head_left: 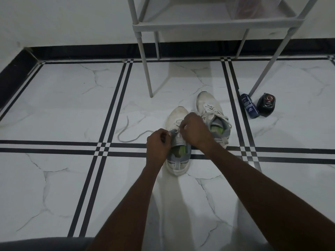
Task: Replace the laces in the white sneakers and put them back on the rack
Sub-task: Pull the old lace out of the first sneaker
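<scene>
On the white marble-patterned floor (pixel 72 105) near the grey metal rack (pixel 208 24), the left hand (pixel 157 144) pinched the near white sneaker's (pixel 178 140) grey tongue while the right hand (pixel 194 130) pinched its white lace (pixel 178 132); the second white sneaker (pixel 211 113) stood just right.

rack legs (pixel 147 77) and bottles (pixel 249 108) crowd sneakers (pixel 210 105).

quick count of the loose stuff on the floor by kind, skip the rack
white sneakers: 2
loose lace lying on the tiles: 1
dark blue bottle: 1
black container: 1
total: 5
</scene>
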### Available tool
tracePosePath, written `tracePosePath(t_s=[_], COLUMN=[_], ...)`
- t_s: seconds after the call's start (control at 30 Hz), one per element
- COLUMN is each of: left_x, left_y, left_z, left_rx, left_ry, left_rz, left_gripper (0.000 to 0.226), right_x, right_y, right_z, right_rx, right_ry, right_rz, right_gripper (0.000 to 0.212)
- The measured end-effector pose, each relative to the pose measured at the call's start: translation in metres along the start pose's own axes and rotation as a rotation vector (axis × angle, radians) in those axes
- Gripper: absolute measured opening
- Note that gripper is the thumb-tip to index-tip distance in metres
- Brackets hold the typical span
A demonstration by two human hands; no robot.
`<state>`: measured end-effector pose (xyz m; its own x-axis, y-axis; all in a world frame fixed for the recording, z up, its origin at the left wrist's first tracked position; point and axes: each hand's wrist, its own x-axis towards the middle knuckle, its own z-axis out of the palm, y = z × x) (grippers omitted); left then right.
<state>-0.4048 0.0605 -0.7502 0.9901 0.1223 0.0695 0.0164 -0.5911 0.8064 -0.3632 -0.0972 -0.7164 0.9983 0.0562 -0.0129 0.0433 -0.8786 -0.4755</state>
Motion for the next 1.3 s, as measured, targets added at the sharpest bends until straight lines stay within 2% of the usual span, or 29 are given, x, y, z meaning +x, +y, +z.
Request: tracePosePath(t_s=[0.07, 0.1, 0.17, 0.2, 0.33, 0.37, 0.4, 0.5, 0.6, 0.73, 0.9, 0.97, 1.03, 1.07, 1.1, 1.17, 1.23, 1.3], left_x=[-0.001, -0.001, -0.002, -0.002, 0.002, 0.004, 0.007, 0.013, 0.017, 0.015, 0.011, 0.014, 0.015, 0.014, 0.012, 0.011, 0.015, 0.021], left_y=[0.001, 0.002, 0.007, 0.009, 0.013, 0.014, 0.014, 0.017, 0.017, 0.013, 0.0, 0.001, 0.005, 0.009, 0.014, 0.022, 0.03, 0.036], left_z=[0.001, 0.001, 0.002, 0.004, 0.009, 0.01, 0.011, 0.013, 0.013, 0.014, 0.006, 0.003, 0.002, 0.001, 0.001, 0.004, 0.009, 0.013], left_rx=[-0.006, 0.0, 0.02, 0.028, 0.141, 0.181, 0.222, 0.3, 0.338, 0.25, 0.037, 0.062, 0.084, 0.089, 0.111, 0.238, 0.427, 0.556], left_ry=[0.004, 0.011, 0.022, 0.018, -0.019, -0.034, -0.057, -0.107, -0.135, -0.082, -0.078, -0.119, -0.1, -0.084, -0.069, -0.028, -0.039, -0.103], left_rz=[-0.01, -0.007, -0.008, -0.018, -0.046, -0.035, -0.026, -0.042, -0.049, -0.057, -0.163, -0.171, -0.156, -0.152, -0.127, 0.049, 0.295, 0.435], left_gripper=[0.022, 0.022, 0.019, 0.017, 0.027, 0.032, 0.038, 0.048, 0.038, 0.024, 0.034, 0.027, 0.017, 0.026, 0.037, 0.047, 0.041, 0.023], right_x=[0.005, 0.005, 0.003, 0.0, -0.012, -0.016, -0.019, -0.026, -0.025, -0.015, -0.014, -0.017, -0.021, -0.022, -0.024, -0.026, -0.025, -0.022], right_y=[0.008, 0.01, 0.011, 0.009, -0.004, -0.006, -0.007, -0.003, 0.001, 0.012, 0.023, 0.019, 0.015, 0.016, 0.016, 0.015, 0.013, 0.011], right_z=[-0.02, -0.031, -0.044, -0.045, -0.023, -0.017, -0.01, 0.01, 0.016, 0.0, -0.005, -0.007, -0.012, -0.013, -0.013, -0.013, -0.016, -0.02], right_rx=[0.151, 0.175, 0.113, 0.068, 0.017, -0.008, -0.009, 0.042, 0.046, 0.172, 0.49, 0.485, 0.482, 0.495, 0.496, 0.441, 0.403, 0.398], right_ry=[0.179, 0.208, 0.102, 0.03, -0.293, -0.332, -0.324, -0.145, -0.045, -0.094, -0.127, -0.09, -0.084, -0.091, -0.102, -0.094, -0.09, -0.111], right_rz=[0.163, 0.2, 0.229, 0.22, 0.227, 0.226, 0.22, 0.226, 0.2, 0.228, 0.386, 0.377, 0.351, 0.339, 0.338, 0.311, 0.276, 0.26], right_gripper=[0.022, 0.034, 0.059, 0.061, 0.038, 0.034, 0.033, 0.03, 0.028, 0.021, 0.022, 0.021, 0.03, 0.034, 0.036, 0.038, 0.032, 0.023])
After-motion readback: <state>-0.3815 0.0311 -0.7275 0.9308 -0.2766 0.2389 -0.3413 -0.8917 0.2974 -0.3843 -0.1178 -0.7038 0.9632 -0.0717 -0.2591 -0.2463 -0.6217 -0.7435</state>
